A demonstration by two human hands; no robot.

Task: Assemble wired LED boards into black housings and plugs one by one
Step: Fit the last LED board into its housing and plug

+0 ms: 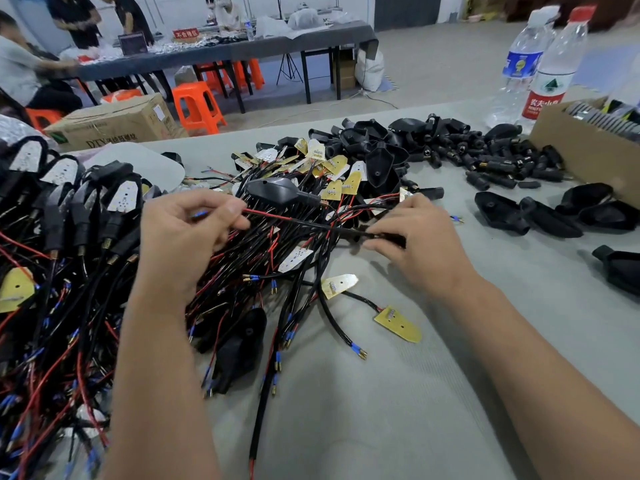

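My left hand [188,237] pinches the blue-tipped end of a red and black wire [277,216]. That wire runs right to my right hand [412,244], which pinches a black plug [389,237] on it. A black housing [280,192] lies on the wire heap just beyond my hands. Several yellow LED boards [341,180] with leads lie tangled in the middle; two more LED boards [398,323] lie nearer me. Finished assemblies [86,216] are stacked at the left.
Loose black plugs [502,161] and empty housings [540,213] spread at the right. A cardboard box [595,147] and two water bottles [540,64] stand at the far right. The grey table mat [398,410] lies under my forearms. People work at a far table.
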